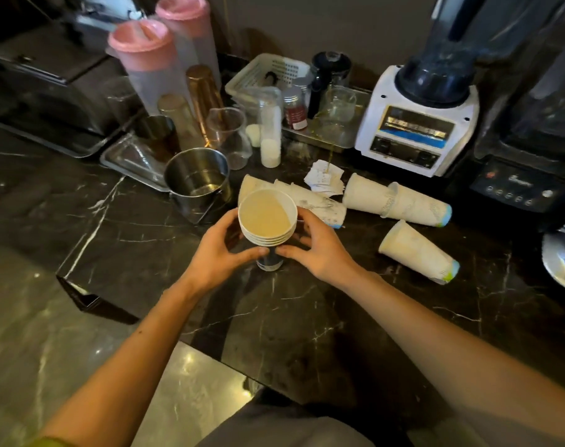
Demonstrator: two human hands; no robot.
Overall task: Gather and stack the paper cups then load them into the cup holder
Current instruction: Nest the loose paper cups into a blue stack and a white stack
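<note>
An upright stack of several white paper cups (267, 217) stands on the dark marble counter (307, 317). My left hand (221, 253) and my right hand (318, 250) wrap around it from both sides, fingertips nearly meeting in front. Behind the stack lie more paper cups on their sides (310, 201). To the right lie two nested cups (400, 203) with a blue-green base. A single cup (416, 251) lies nearer the front right. No cup holder is identifiable in view.
A steel pot (197, 183) stands just left of the stack. Behind are pink-lidded pitchers (145, 59), glass jugs, a white basket (268, 72), a white blender (419, 117) and a black blender (529, 140). Crumpled receipts (324, 179) lie by the cups. The counter edge drops at the left.
</note>
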